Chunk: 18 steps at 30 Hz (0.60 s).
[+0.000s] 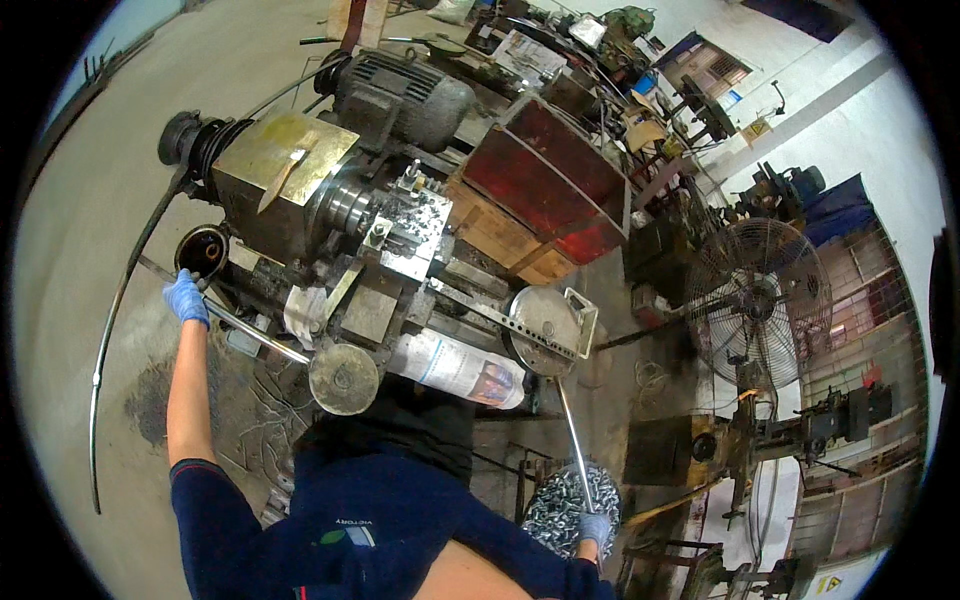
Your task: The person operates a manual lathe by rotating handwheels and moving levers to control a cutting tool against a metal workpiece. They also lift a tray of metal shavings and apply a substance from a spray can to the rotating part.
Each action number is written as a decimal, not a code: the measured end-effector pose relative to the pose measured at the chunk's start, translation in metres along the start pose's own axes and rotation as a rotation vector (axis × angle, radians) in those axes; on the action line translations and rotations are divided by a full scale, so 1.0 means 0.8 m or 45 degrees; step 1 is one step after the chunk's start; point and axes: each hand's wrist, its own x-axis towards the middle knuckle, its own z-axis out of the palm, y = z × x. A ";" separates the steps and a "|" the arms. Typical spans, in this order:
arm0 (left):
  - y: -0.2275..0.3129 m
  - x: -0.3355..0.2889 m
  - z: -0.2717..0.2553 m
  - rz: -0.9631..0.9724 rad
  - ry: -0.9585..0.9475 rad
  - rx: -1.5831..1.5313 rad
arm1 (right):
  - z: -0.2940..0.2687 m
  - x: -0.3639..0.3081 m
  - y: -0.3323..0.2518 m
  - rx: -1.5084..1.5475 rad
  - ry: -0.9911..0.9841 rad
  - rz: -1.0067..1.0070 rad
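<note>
My left hand (pixel 187 298), in a blue glove, is closed round the upper end of a shiny metal rod (pixel 258 334). Beside its fingertips is a round dark housing (pixel 202 252) with an open front. My right hand (pixel 594 528), gloved too, grips a long metal lever (pixel 573 430) at its lower end. That lever slants up to a round metal disc (pixel 543 325) on the machine. Just beneath the right hand stands a container full of small shiny metal parts (pixel 555 515). In front of me is a lathe-like machine with a chuck (pixel 348 205) and a chip-strewn tool slide (pixel 415 235).
A motor (pixel 405 100) sits behind the headstock (pixel 285 165). A red box (pixel 545 175) stands on wood beyond the slide. A white paper-wrapped cylinder (pixel 458 370) and a round plate (pixel 343 379) lie close to my body. A large fan (pixel 758 300) stands at right; a cable (pixel 130 270) hangs at left.
</note>
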 end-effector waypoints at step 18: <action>0.004 -0.002 0.000 -0.010 -0.025 0.020 | 0.003 -0.011 0.007 0.000 0.017 -0.080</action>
